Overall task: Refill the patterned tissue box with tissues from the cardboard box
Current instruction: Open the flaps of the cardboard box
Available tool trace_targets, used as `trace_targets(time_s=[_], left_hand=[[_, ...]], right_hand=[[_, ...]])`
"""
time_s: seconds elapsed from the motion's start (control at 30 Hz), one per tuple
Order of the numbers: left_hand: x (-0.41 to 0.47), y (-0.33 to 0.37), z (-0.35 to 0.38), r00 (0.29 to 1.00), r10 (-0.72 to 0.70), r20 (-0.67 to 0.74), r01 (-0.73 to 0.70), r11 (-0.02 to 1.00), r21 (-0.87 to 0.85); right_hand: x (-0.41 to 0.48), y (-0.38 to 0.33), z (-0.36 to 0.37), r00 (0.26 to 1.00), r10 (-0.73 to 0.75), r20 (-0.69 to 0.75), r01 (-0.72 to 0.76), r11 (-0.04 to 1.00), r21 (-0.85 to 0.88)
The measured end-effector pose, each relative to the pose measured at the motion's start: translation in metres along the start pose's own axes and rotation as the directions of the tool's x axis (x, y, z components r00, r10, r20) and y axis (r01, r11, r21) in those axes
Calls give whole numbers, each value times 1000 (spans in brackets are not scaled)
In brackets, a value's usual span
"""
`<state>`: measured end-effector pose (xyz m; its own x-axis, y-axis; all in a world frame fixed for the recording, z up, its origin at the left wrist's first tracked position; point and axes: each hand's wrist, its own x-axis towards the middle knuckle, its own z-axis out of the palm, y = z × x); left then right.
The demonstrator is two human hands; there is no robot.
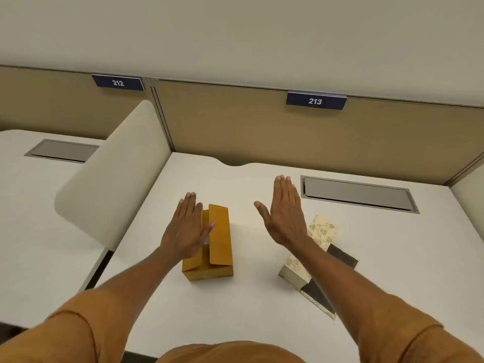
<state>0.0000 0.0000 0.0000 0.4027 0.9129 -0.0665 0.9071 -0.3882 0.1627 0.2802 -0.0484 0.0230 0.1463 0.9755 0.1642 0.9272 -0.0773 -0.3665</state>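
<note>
A tan cardboard box (pixel 218 247) stands on the white desk (pixel 251 305), its top flaps partly raised, with a bit of white showing inside. My left hand (pixel 187 226) hovers flat over the box's left side, fingers together and extended, holding nothing. To the right lies the patterned tissue box (pixel 323 230), cream with a floral print and dark panels, partly hidden under my right forearm. My right hand (pixel 284 213) is held flat above the desk between the two boxes, empty.
A grey cable hatch (pixel 358 193) is set into the desk at the back right. A tan partition (pixel 262 132) with the sign 213 rises behind. A rounded cream divider (pixel 115 179) stands on the left, with the neighbouring desk beyond it.
</note>
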Motion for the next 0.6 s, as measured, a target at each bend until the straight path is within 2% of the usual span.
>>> trace_targets(time_s=[0.2,0.43,0.6], left_hand=[[-35,-6,37,964,-236,120,246,966,-82],[-54,5,58,897,-402,182,430,888,-160],[-59,7,60,853,-474,218,522,791,-321]], right_hand=[[-29,-7,39,984,61,166,-70,996,51],[-52,-37,83,935,41,353,-69,995,65],[-57,-67,106,899,119,422,-202,966,158]])
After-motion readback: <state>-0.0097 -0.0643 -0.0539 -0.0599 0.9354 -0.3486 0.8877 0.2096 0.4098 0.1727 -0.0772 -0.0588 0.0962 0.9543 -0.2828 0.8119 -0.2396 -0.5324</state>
